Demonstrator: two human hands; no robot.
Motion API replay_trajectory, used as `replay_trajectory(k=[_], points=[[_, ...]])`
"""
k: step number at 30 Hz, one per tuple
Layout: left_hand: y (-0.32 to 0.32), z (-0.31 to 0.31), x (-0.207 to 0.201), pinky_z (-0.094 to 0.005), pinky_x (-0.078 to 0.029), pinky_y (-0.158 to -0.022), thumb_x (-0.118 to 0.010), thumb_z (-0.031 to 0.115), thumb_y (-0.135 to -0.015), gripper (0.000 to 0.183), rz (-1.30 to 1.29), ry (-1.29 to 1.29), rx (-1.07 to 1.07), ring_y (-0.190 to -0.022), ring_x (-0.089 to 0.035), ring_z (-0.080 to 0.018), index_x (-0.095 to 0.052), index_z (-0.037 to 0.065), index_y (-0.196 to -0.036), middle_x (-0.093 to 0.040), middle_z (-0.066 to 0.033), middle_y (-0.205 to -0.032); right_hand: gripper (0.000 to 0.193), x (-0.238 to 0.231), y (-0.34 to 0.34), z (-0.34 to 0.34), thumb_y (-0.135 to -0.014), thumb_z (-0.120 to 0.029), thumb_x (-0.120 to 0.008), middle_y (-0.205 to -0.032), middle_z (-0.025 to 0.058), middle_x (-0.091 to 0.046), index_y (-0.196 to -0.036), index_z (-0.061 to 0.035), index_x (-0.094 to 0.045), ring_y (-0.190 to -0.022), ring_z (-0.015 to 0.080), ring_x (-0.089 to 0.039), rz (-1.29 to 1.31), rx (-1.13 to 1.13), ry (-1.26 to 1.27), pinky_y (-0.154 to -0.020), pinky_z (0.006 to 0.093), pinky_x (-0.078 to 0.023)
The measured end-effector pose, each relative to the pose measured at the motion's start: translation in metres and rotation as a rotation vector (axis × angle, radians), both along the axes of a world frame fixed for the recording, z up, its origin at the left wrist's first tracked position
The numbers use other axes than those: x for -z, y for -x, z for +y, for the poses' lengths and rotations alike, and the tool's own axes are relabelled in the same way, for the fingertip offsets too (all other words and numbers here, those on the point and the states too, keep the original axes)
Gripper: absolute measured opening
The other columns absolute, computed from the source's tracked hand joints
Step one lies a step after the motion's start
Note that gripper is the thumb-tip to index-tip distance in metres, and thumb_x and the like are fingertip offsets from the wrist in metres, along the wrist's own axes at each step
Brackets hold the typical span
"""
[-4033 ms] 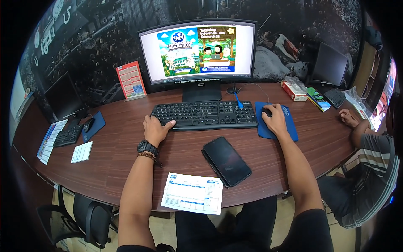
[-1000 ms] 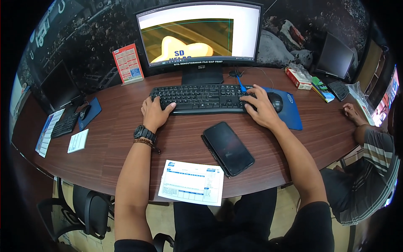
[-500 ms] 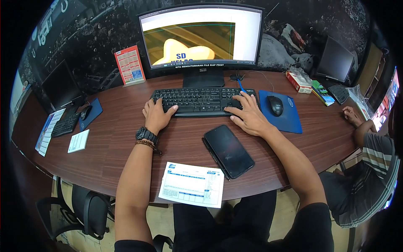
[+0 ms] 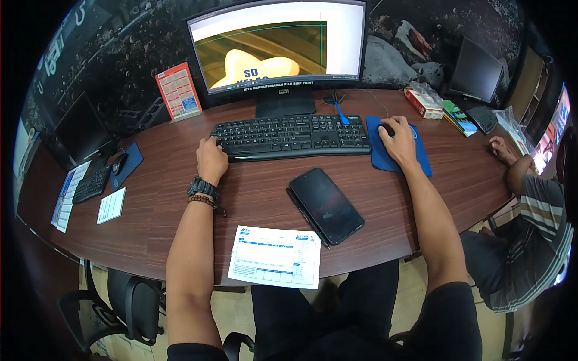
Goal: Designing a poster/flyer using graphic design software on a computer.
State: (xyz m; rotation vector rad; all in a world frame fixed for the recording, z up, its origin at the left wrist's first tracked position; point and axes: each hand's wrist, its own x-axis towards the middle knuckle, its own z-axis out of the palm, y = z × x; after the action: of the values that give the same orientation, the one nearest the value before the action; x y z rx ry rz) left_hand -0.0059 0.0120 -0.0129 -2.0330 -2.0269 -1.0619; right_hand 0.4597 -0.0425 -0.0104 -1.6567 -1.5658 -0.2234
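Observation:
My right hand [image 4: 398, 143] is wrapped over a black computer mouse [image 4: 389, 129] on a blue mouse pad [image 4: 376, 157]; its palm and fingers cover most of the mouse. At the left end of the black keyboard [image 4: 271, 147], my left hand [image 4: 212, 160] rests with bent fingers on the corner keys, gripping nothing. Behind the keyboard stands a curved monitor [image 4: 349, 42], which displays a yellow star shape with blue lettering on a brown-gold background. A blue cable end [image 4: 343, 118] lies over the keyboard's right part.
Nearer me lie a dark smartphone [image 4: 327, 204], a pen [image 4: 305, 215] beside it and a printed form [image 4: 274, 257] at the desk edge. A red-framed calendar [image 4: 179, 91] stands left of the monitor. Another person's hand [image 4: 503, 150] rests at the desk's right side.
My right hand has moved right from the keyboard onto the mouse. My left hand has shifted left to the keyboard's corner, with its fingers drawn in. The view has tilted slightly.

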Motion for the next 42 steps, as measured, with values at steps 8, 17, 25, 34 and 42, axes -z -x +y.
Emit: replay_trajectory(k=[8, 17, 25, 34, 42], points=[[-0.002, -0.003, 0.002, -0.0487, -0.048, -0.096, -0.059, 0.005, -0.092, 0.026, 0.004, -0.014, 0.017, -0.111, -0.059, -0.0422, -0.068, -0.001, -0.116, -0.061, -0.0215, -0.124, 0.04, 0.004, -0.002, -0.003, -0.082, -0.03, -0.066, -0.126, 0.0146, -0.058, -0.117, -0.0104, -0.069, -0.114, 0.0363, -0.06, 0.068, 0.036, 0.125, -0.096, 0.044, -0.049], [0.002, 0.002, 0.005, -0.0494, -0.048, -0.096, -0.061, 0.009, -0.092, 0.025, 0.046, -0.037, 0.011, -0.114, -0.057, -0.0404, -0.069, 0.0, -0.113, -0.061, -0.0206, -0.123, 0.04, 0.002, 0.006, -0.001, -0.082, -0.029, -0.066, -0.125, 0.0139, -0.058, -0.117, -0.0112, -0.068, -0.114, 0.0365, -0.06, 0.045, 0.035, 0.14, -0.095, 0.0446, -0.049], [-0.03, -0.014, -0.009, -0.0515, -0.035, -0.109, -0.055, 0.061, -0.093, 0.063, 0.173, 0.103, 0.015, -0.133, -0.042, -0.0428, -0.065, 0.012, -0.13, -0.046, -0.0277, -0.143, 0.037, 0.001, 0.002, -0.006, -0.084, -0.028, -0.066, -0.127, 0.0125, -0.057, -0.117, -0.013, -0.068, -0.118, 0.035, -0.058, 0.054, 0.034, 0.136, -0.097, 0.0441, -0.048], [-0.028, -0.01, -0.015, -0.0523, -0.027, -0.114, -0.047, 0.068, -0.094, 0.067, 0.144, 0.228, -0.01, -0.14, -0.03, -0.0447, -0.062, 0.017, -0.135, -0.033, -0.0301, -0.151, 0.036, 0.004, 0.001, -0.004, -0.082, -0.024, -0.068, -0.123, 0.0157, -0.057, -0.115, -0.0092, -0.069, -0.114, 0.0367, -0.059, 0.061, -0.01, 0.074, -0.097, 0.0438, -0.049], [-0.013, -0.012, -0.009, -0.053, -0.032, -0.111, -0.061, 0.032, -0.096, 0.042, -0.033, 0.048, 0.004, -0.136, -0.038, -0.0421, -0.063, 0.009, -0.131, -0.045, -0.0247, -0.144, 0.038, 0.003, 0.001, -0.006, -0.082, -0.025, -0.068, -0.123, 0.0157, -0.057, -0.116, -0.0093, -0.069, -0.113, 0.0373, -0.06, 0.075, -0.024, 0.087, -0.096, 0.0442, -0.049]])
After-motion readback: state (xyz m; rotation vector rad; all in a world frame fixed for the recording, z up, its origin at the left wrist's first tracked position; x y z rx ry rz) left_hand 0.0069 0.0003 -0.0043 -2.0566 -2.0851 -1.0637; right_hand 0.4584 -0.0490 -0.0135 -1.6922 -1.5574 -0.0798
